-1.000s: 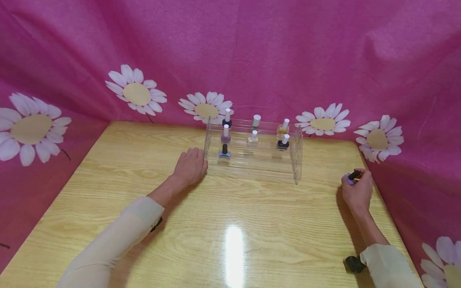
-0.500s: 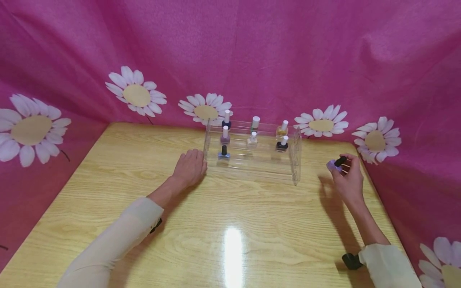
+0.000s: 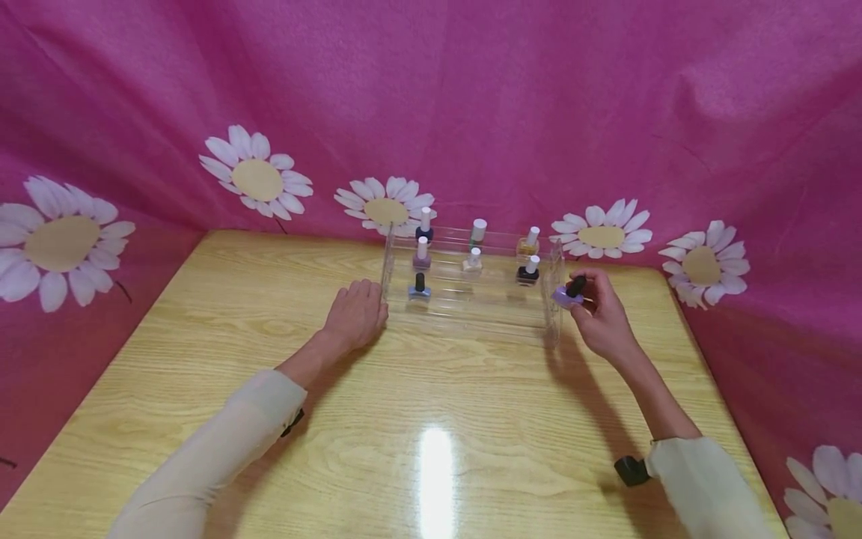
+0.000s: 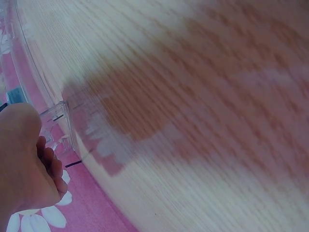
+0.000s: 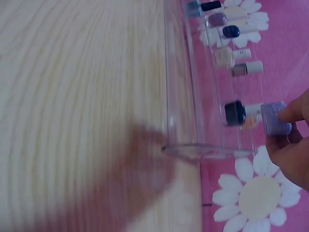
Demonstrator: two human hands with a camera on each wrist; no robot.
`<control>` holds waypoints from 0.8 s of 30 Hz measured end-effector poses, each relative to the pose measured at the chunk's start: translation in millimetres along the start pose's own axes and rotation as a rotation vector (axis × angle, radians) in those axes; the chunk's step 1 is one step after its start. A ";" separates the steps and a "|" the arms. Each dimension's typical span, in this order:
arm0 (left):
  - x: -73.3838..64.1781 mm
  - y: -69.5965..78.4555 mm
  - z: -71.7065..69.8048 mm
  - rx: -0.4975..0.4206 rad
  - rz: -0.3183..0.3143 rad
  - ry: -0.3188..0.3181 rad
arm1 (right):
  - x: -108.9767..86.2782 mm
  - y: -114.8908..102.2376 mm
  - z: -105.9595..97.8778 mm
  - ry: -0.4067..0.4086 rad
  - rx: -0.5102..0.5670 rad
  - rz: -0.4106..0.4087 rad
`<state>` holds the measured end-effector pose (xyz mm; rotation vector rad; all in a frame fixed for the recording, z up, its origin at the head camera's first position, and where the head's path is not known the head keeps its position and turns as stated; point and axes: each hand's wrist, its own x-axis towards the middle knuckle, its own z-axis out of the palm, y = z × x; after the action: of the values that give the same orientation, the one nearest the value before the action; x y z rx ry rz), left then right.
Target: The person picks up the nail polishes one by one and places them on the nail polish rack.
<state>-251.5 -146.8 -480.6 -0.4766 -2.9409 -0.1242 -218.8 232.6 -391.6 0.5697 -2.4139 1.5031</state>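
Observation:
A purple nail polish bottle [image 3: 567, 296] with a black cap is pinched in my right hand [image 3: 606, 322], held up at the right end of a clear stepped display rack [image 3: 471, 322]. In the right wrist view the lilac bottle [image 5: 276, 118] overlaps the rack's end, fingers and thumb on either side of it. My left hand [image 3: 355, 313] grips the rack's left end, its fingers curled at the clear side panel. On the front step, at the left, stands a light blue bottle [image 3: 420, 289] with a black cap.
The middle step carries a mauve bottle [image 3: 422, 257], a cream bottle [image 3: 473, 262] and a black bottle [image 3: 528, 272]. Behind them stand a dark blue bottle [image 3: 424, 230], a green one [image 3: 477, 232] and a yellow one [image 3: 528, 243]. A pink flowered cloth [image 3: 485, 112] surrounds the wooden table [image 3: 323, 464].
My right hand has lifted the purple nail polish bottle from the table's right side and carried it left to the rack's right end. The left hand has stayed in place.

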 end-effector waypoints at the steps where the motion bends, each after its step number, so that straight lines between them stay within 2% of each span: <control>1: 0.0 0.1 0.0 -0.005 0.001 0.001 | 1.6 -3.9 3.3 -0.015 0.008 -0.003; 11: -0.1 -0.2 0.3 -0.009 0.006 0.001 | 22.7 -11.4 35.4 -0.163 0.089 -0.016; 18: -0.1 0.5 0.8 0.000 0.014 0.038 | 34.0 -12.3 58.9 -0.203 0.082 -0.027; 21: -0.6 1.1 0.8 0.011 0.020 0.065 | 38.1 -11.8 68.1 -0.217 0.084 -0.010; 24: -1.3 1.5 0.4 0.018 0.020 0.062 | 41.0 -10.8 76.5 -0.228 0.083 0.009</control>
<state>-249.8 -145.8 -481.2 -0.4898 -2.8733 -0.1087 -250.6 151.5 -400.3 0.7888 -2.5308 1.6280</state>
